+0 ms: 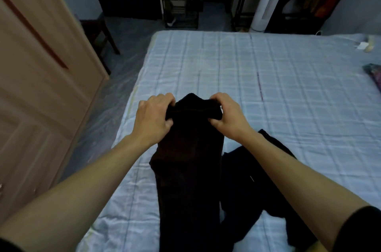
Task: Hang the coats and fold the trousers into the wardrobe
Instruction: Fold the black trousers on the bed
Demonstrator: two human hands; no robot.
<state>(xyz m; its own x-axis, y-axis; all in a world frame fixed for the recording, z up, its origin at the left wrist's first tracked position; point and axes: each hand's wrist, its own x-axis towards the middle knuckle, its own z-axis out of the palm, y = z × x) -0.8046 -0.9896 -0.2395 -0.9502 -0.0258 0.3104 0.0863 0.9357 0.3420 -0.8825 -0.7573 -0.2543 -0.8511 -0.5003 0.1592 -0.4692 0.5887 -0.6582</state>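
The left hand (153, 116) and right hand (227, 115) are pinching the far end of the dark brown corduroy trousers (187, 161) lying lengthwise on the pale checked bed (268, 78), risking uneven, slipping folds beside the black garment (253, 181).

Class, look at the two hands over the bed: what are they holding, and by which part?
Both hands, left hand and right hand, grip the dark trousers by the far end, one at each corner.

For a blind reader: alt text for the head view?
Both hands, left hand and right hand, grip the far end of dark brown trousers on a checked bed. Another black garment lies beside them; a wooden wardrobe stands left.
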